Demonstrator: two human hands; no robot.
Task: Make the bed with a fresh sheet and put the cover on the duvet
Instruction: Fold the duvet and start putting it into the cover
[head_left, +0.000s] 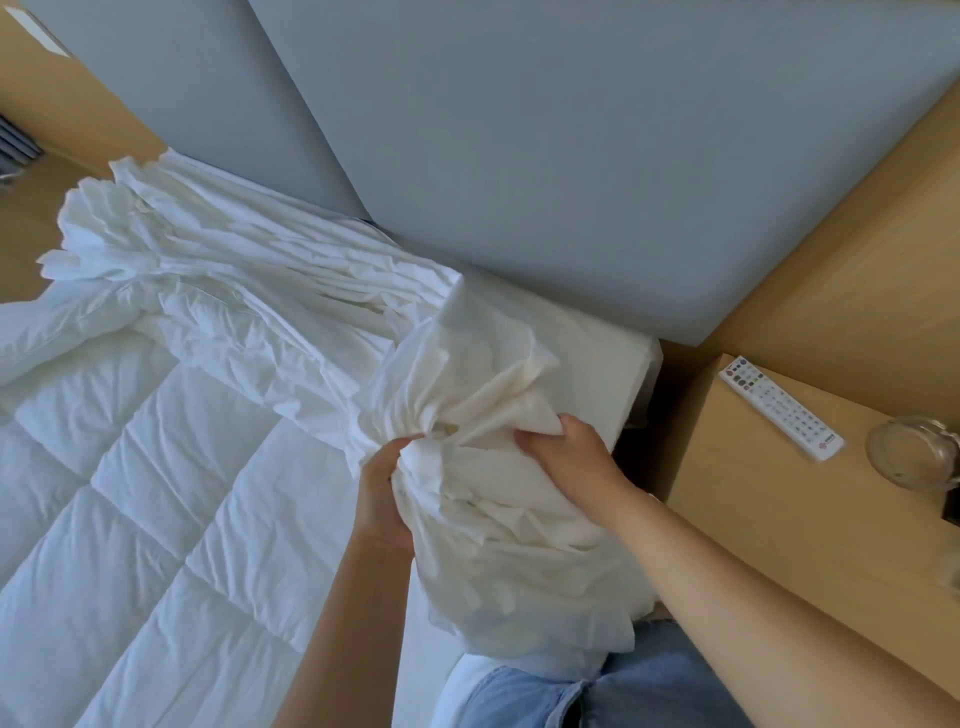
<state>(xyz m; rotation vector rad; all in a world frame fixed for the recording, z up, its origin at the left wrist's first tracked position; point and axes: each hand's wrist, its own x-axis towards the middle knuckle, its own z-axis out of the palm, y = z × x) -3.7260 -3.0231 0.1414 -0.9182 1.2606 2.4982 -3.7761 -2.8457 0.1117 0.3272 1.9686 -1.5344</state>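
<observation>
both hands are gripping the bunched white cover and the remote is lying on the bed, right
Not quite. The left hand and right hand do grip the bunched white cover, but the remote lies on the wooden nightstand beside the bed, not on it. The head view shows this.
</observation>
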